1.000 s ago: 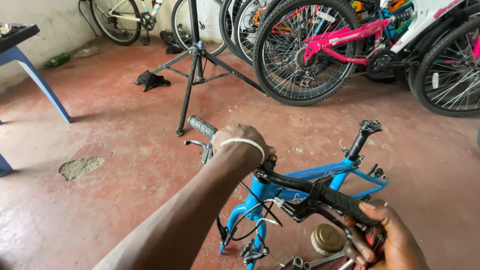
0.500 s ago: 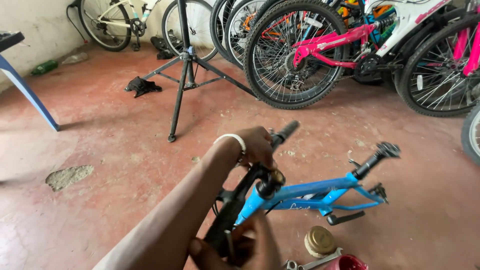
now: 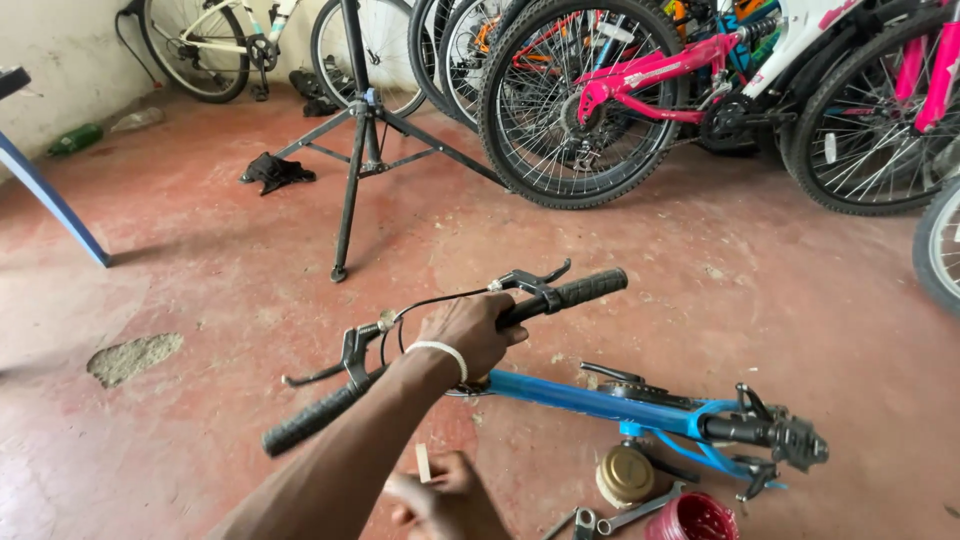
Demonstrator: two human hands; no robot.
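Observation:
My left hand [image 3: 470, 335], with a white band on its wrist, is shut around the middle of a black handlebar [image 3: 570, 292]. The bar has rubber grips, two brake levers and a thin cable, and it slants from lower left to upper right above the floor. It sits at the front end of a blue bicycle frame [image 3: 600, 400], which lies on the red floor and stretches to the right. My right hand [image 3: 440, 500] is low at the bottom edge and blurred. Its fingers are curled around a small pale stick [image 3: 422, 462].
A brass-coloured tin [image 3: 625, 475], a red tin [image 3: 690, 518] and wrenches [image 3: 620, 515] lie by the frame. A black repair stand [image 3: 355, 150] rises behind, with a black rag [image 3: 275, 172] beside it. Several bicycles [image 3: 600, 90] line the back. A blue table leg [image 3: 55, 205] stands left.
The handlebar has swung round and now slants across in front of me. My right hand left the frame's right end and came down to the bottom middle. The view shifted left.

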